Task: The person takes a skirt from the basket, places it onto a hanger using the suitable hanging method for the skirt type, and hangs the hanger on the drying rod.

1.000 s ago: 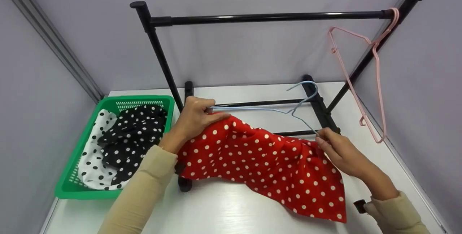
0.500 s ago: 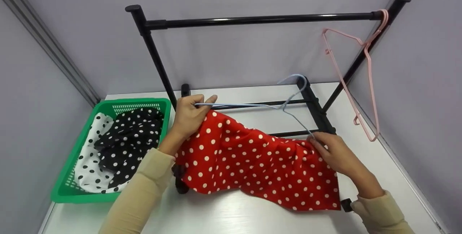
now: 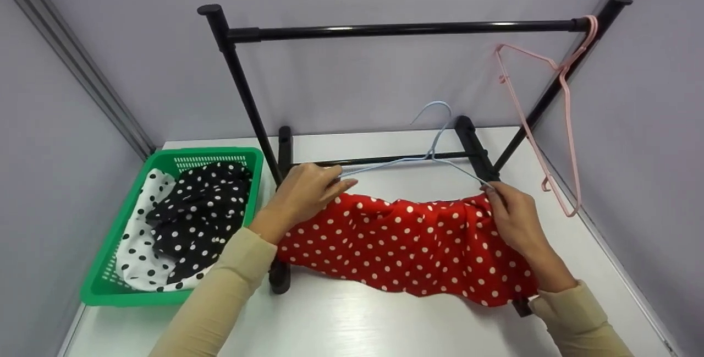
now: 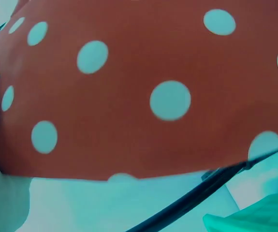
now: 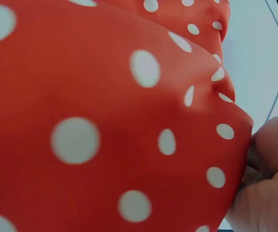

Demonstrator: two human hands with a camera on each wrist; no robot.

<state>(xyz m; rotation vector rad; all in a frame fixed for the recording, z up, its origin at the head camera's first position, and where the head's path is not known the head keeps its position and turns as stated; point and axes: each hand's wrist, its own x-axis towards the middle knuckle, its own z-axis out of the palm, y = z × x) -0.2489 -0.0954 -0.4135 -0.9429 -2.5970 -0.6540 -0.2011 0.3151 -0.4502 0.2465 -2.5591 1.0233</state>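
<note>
In the head view, a light blue hanger (image 3: 404, 161) is held between my two hands, its hook pointing up and bent to the left. My left hand (image 3: 304, 195) grips the hanger's left end at the top edge of a red skirt (image 3: 418, 250) with white polka dots. At the other end, my right hand (image 3: 517, 217) pinches the hanger arm together with the skirt's gathered top corner. The skirt hangs below both hands, flaring toward its lower edge. Its cloth fills most of the left wrist view and right wrist view, hiding much of the fingers.
A black clothes rack (image 3: 407, 29) stands behind the hands, with pink hangers (image 3: 569, 104) at its right end. Left of it, a green basket (image 3: 257, 181) holds black and white polka-dot cloths (image 3: 201, 203). The white tabletop (image 3: 352, 324) meets grey walls.
The blue hanger has tilted level, its hook swinging left and up. My right hand has risen slightly, and my left hand has come a little right and down since half a second ago.
</note>
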